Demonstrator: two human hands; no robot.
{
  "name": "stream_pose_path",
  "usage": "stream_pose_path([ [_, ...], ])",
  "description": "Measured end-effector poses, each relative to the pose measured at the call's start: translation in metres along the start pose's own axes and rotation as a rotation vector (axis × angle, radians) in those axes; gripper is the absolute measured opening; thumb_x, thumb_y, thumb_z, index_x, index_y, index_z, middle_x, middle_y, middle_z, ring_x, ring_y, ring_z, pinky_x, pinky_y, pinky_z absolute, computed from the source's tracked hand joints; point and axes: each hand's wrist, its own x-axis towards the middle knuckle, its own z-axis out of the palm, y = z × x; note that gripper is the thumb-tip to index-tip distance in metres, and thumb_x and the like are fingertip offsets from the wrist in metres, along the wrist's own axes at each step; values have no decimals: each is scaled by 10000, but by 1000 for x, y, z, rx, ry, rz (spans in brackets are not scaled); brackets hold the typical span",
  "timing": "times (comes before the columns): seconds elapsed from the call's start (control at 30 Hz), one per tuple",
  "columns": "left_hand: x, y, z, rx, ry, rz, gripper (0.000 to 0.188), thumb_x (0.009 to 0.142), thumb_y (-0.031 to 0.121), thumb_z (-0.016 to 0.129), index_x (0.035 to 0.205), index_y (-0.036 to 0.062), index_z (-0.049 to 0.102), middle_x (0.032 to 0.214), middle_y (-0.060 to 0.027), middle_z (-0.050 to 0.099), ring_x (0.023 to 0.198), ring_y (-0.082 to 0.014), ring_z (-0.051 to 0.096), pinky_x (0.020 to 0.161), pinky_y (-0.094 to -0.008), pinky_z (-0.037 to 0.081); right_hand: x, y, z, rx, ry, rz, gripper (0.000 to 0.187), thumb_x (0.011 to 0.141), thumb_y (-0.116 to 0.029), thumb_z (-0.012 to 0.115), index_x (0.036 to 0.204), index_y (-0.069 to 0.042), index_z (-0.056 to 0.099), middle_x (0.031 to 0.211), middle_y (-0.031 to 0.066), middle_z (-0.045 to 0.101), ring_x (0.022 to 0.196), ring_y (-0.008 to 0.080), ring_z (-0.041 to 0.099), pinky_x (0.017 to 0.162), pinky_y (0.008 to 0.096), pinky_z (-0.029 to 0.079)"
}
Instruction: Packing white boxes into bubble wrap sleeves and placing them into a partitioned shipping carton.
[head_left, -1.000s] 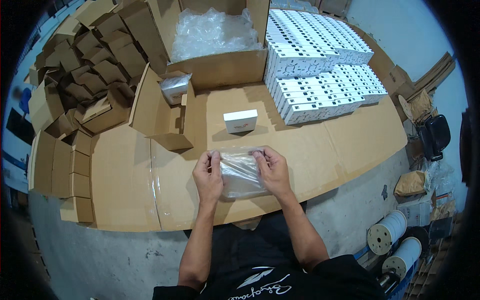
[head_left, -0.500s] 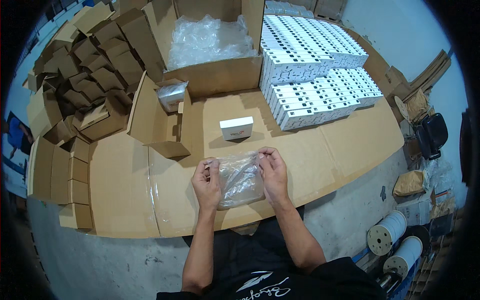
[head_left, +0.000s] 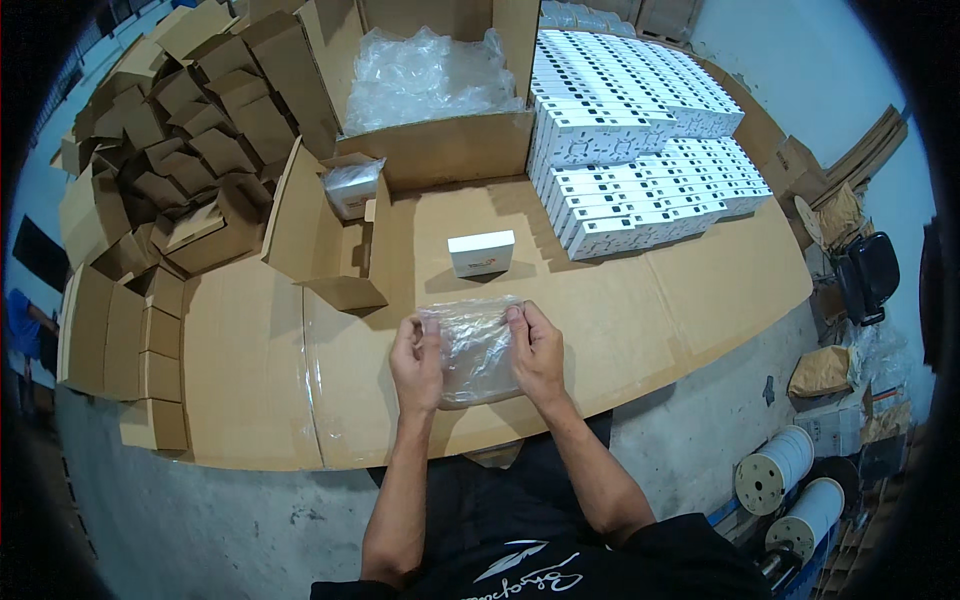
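Between my two hands a clear plastic bag (head_left: 477, 355) is stretched out over the cardboard-covered table. My left hand (head_left: 416, 362) pinches its left upper corner between thumb and fingers. Its right upper corner is gripped the same way by my right hand (head_left: 537, 350). Nothing shows inside the bag. Just beyond it, a small white box (head_left: 481, 254) stands on its long edge. To the left of that box is an open brown carton (head_left: 325, 240), with a white box wrapped in clear plastic (head_left: 352, 190) at its far end.
A large carton (head_left: 455, 150) at the back holds many clear bags (head_left: 430, 80). White boxes (head_left: 640, 150) are stacked in rows at the back right. Open brown cartons (head_left: 180, 150) are heaped at the left. Wire spools (head_left: 775, 468) stand beyond the table's right edge.
My right hand has shifted its grip slightly down and inward, thumb now over the bag's corner. The bag's top edge looks straighter. The whole view has shifted slightly.
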Motion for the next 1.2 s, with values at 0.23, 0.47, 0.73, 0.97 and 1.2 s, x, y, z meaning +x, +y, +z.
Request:
stream_pose_path([
  [0.23,-5,-1,0,128,-156,6,271,1068,216,538,981,-8,663,742,21,549,695,-51,470,622,-235,412,8,-3,-5,212,-173,124,211,1009,-178,643,1028,29,683,762,22,655,704,78,571,637,254,471],
  [0.47,-4,-5,2,149,-66,60,306,1071,226,523,996,-26,681,772,-4,600,704,-77,485,641,-260,434,31,3,-23,613,-2,318,205,1021,-174,625,1086,11,684,850,24,671,700,68,587,643,229,487],
  [0.73,0,-4,4,79,-103,35,307,1086,253,507,950,19,653,765,66,505,707,-36,421,610,-202,358,-4,8,-5,210,-112,270,261,1042,-230,592,932,-3,659,709,-12,591,633,55,514,558,246,418],
  [0.97,3,19,8,-413,45,-153,268,1079,283,520,1120,37,618,846,19,603,736,-41,504,624,-186,439,-8,4,-3,177,-19,103,274,1065,-185,550,872,-7,629,729,-40,529,670,31,429,592,221,360],
  [1.2,-11,7,-17,-34,-509,-285,298,873,32,779,1129,-3,629,1014,-71,714,923,-129,678,823,-290,560,1,4,-8,269,-71,174,205,1033,-173,605,946,6,654,717,-29,560,652,48,487,585,242,407],
])
